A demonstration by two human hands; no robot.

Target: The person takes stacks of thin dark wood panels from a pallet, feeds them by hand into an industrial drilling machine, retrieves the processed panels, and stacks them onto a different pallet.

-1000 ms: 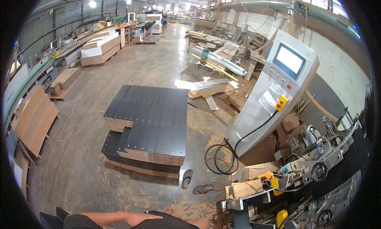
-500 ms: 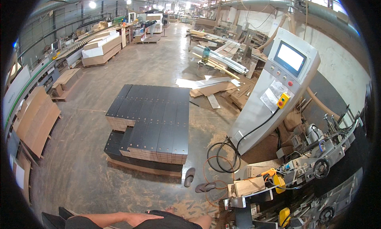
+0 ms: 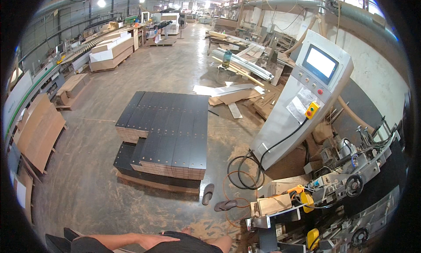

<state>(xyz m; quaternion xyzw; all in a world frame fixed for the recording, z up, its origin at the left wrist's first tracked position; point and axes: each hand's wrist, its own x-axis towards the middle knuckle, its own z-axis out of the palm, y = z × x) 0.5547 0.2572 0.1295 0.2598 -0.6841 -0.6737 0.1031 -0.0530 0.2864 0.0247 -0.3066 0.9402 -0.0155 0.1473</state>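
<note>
My left hand [image 3: 157, 240] lies flat on the black shorts [image 3: 188, 243] over my thigh, fingers stretched out and holding nothing. Its forearm comes in from the lower left. My right hand does not show. Ahead of my legs stands a stack of black-faced boards [image 3: 171, 130] with small holes along their ends and bare brown edges. At its near left corner the stack steps down to a lower layer. A pair of dark flip-flops [image 3: 208, 194] lies on the floor beside its near right corner.
To the right rises a tilted-looking grey control cabinet [image 3: 294, 108] with a lit screen and a yellow button box [image 3: 312, 110]. A machine with black handwheels [image 3: 354, 186] runs along the lower right. Looped cables [image 3: 245, 172] lie near it. Offcuts [image 3: 234, 95] litter the floor beyond; brown panels [image 3: 40, 132] stand left.
The whole view has shifted very slightly. My left hand stays on my thigh, and the stack looks the same.
</note>
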